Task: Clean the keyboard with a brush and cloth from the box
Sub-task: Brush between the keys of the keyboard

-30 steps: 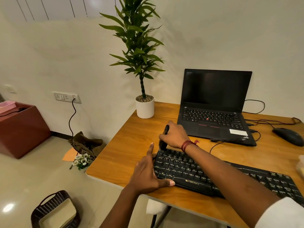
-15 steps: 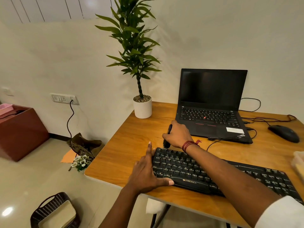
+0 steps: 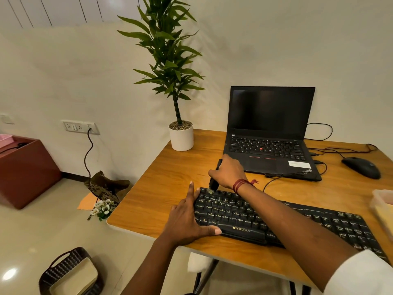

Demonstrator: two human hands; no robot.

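A black keyboard [image 3: 297,224] lies along the front of the wooden desk [image 3: 161,188]. My right hand [image 3: 230,173] grips a black brush [image 3: 214,182] nearly upright, its pale bristles touching the keyboard's far left corner keys. My left hand [image 3: 187,222] rests flat against the keyboard's left end, fingers straight, thumb along the front edge. A clear plastic box [image 3: 382,207] with something pale inside sits at the desk's right edge, partly cut off. No cloth can be made out.
An open black laptop [image 3: 270,133] stands behind the keyboard, a black mouse [image 3: 361,167] and cables to its right. A potted plant [image 3: 180,133] occupies the far left corner. On the floor are a woven basket [image 3: 70,273], flowers and a brown cabinet [image 3: 25,171].
My right hand has moved the brush slightly along the keyboard's far left corner. The left hand stays pressed at the keyboard's left end.
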